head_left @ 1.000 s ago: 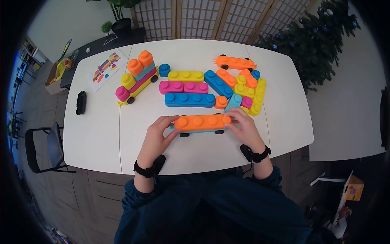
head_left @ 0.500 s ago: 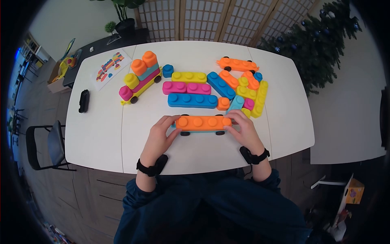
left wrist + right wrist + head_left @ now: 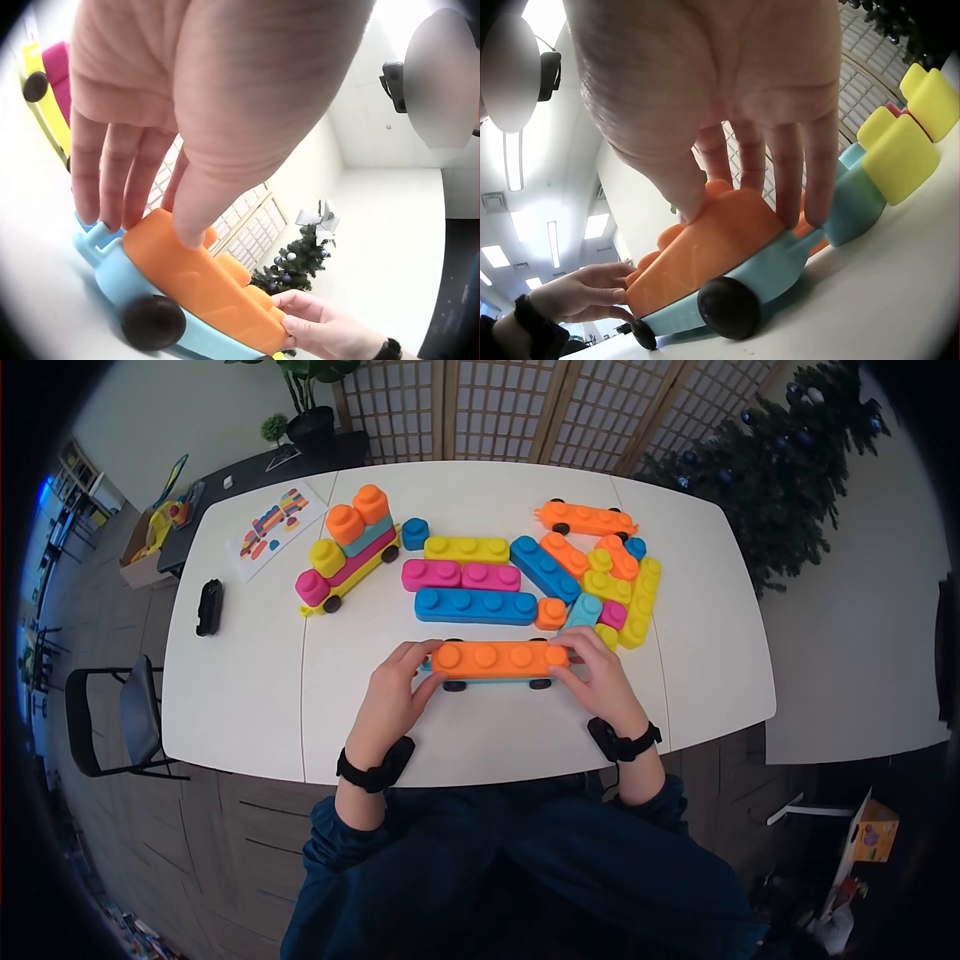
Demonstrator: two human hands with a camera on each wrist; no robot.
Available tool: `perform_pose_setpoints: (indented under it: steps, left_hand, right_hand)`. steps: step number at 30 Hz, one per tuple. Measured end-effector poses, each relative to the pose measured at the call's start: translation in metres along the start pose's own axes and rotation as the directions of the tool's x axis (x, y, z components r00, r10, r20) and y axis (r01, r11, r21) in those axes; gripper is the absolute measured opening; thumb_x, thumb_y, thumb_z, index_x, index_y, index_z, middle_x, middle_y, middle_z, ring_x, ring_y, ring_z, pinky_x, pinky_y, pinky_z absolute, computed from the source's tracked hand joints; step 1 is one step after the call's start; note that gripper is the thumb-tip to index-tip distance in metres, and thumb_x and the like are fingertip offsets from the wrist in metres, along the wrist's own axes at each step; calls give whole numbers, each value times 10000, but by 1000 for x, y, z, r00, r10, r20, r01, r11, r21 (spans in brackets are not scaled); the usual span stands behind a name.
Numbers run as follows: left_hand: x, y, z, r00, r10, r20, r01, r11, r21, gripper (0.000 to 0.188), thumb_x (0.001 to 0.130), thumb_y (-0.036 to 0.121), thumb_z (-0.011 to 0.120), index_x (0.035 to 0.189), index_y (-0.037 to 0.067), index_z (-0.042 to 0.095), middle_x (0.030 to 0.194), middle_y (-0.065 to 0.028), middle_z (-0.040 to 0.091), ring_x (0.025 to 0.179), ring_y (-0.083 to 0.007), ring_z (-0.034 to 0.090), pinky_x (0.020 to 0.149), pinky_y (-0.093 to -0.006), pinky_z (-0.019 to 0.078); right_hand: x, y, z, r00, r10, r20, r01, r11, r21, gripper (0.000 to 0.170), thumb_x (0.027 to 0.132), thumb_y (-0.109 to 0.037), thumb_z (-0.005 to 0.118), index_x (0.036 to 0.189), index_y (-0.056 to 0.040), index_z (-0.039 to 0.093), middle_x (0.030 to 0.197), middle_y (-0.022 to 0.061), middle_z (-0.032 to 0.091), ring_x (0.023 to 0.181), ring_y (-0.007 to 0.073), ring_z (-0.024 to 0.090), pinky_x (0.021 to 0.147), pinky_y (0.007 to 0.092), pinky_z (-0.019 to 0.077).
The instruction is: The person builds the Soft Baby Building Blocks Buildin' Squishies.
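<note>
A long orange block (image 3: pixel 503 659) with a row of studs sits on a light blue wheeled base (image 3: pixel 112 271) near the table's front. My left hand (image 3: pixel 391 695) grips the block's left end between thumb and fingers, some fingertips by the base's light blue hitch. At the other end my right hand (image 3: pixel 603 685) pinches the block, thumb on the near side and fingers behind. Black wheels (image 3: pixel 729 307) show under the base, which stands on the white table (image 3: pixel 380 760).
Behind lie a long blue block (image 3: pixel 475 606), pink blocks (image 3: pixel 432 574), a yellow block (image 3: pixel 466 550) and several smaller ones. A stacked yellow car (image 3: pixel 348 582) stands left, by a picture sheet (image 3: pixel 275 530). An orange wheeled base (image 3: pixel 587 518) is at the back right.
Both hands keep their grip on the orange block and light blue base, which stay in nearly the same spot. The head view has shifted slightly.
</note>
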State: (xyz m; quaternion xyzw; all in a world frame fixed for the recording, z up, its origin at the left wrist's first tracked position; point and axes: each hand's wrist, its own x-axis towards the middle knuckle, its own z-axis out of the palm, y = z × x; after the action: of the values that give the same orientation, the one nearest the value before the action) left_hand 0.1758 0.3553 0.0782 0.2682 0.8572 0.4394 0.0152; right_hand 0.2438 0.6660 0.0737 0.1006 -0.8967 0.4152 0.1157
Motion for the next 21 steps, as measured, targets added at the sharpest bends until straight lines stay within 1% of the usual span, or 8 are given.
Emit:
perform_pose_setpoints:
  steps: [5,7,11,13,14,16,19,21]
  left_hand:
    - [-2,1,2,1000,3,-18,-3,1000,7,393,912,63,749,1291,43,645,1157,-141,701,1020,-289,700,834,-364,582]
    - [-2,4,2,999,12,-42,-12,1000,-6,374,911,71,746,1270,29,646,1127,-181,690,984,-362,690,842,-399,579]
    - [-2,6,3,999,-17,-45,17,1000,-13,384,913,66,746,1280,31,641,1134,-184,687,985,-367,688,832,-397,580]
    - [-2,7,1,999,-48,-3,48,999,9,379,936,73,720,1304,42,634,1171,-153,691,1056,-314,690,857,-383,581]
    - [-1,9,-3,999,-46,-4,46,999,10,379,936,73,720,1304,42,634,1171,-153,691,1056,-314,690,857,-383,581]
    - [3,11,-15,990,26,140,-35,997,63,366,953,101,706,1304,32,629,1181,-168,688,1057,-351,683,883,-406,567]
    - [30,1,-32,985,50,163,-75,986,151,336,964,120,695,1279,20,636,1189,-186,683,1028,-382,679,890,-425,554]
    - [63,-10,-40,992,99,83,-116,966,230,311,958,115,696,1247,12,648,1172,-191,681,993,-378,684,862,-428,557]
  right_hand:
    - [-1,-3,2,1000,17,-3,-17,1000,-1,335,901,-92,767,1207,-38,645,1206,113,631,1051,305,669,871,340,564]
    - [-1,0,4,1000,0,-17,0,1000,9,333,904,-94,766,1209,-38,645,1207,113,631,1049,304,669,872,338,564]
    - [-1,-1,5,1000,7,-23,-7,1000,21,334,905,-101,766,1210,-38,645,1211,111,631,1045,303,670,871,337,564]
    - [-1,-3,3,999,32,-11,-32,999,4,331,906,-108,766,1207,-38,645,1213,109,631,1048,301,671,871,336,562]
    - [-1,-2,3,999,31,-12,-31,1000,4,331,906,-108,766,1207,-38,645,1213,109,631,1048,301,671,871,336,562]
    - [-2,0,2,999,31,-23,-31,999,12,327,907,-111,763,1204,-40,645,1213,108,631,1054,299,671,871,333,560]
    - [-4,2,2,999,40,-31,-39,999,18,320,910,-112,760,1202,-44,646,1210,106,631,1059,302,671,874,333,560]
    - [-4,1,2,999,40,-34,-40,999,17,319,910,-113,759,1200,-45,646,1211,105,632,1060,304,671,874,333,560]
